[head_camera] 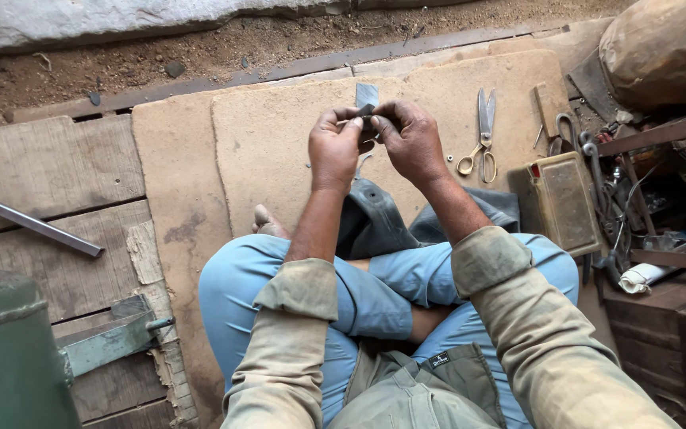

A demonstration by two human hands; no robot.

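Ahead: the tan board (279, 151) lies bare beyond the raised hands, open to its far edge.
Right: scissors (482, 135) lie flat near the right hand (413, 141); a brass tin (561, 202) and a crowded tool pile (645, 199) block that side.
Left: bare board and wooden planks (41, 167), crossed by a metal bar (29, 222).
Near left: a green metal machine (9, 349) stands in the way.
Below: crossed legs and dark rubber (375, 222) fill the lap.

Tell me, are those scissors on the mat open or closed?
Closed. The scissors lie flat on the mat, blades together in one narrow point and the two yellow handle loops side by side, clear of both hands.
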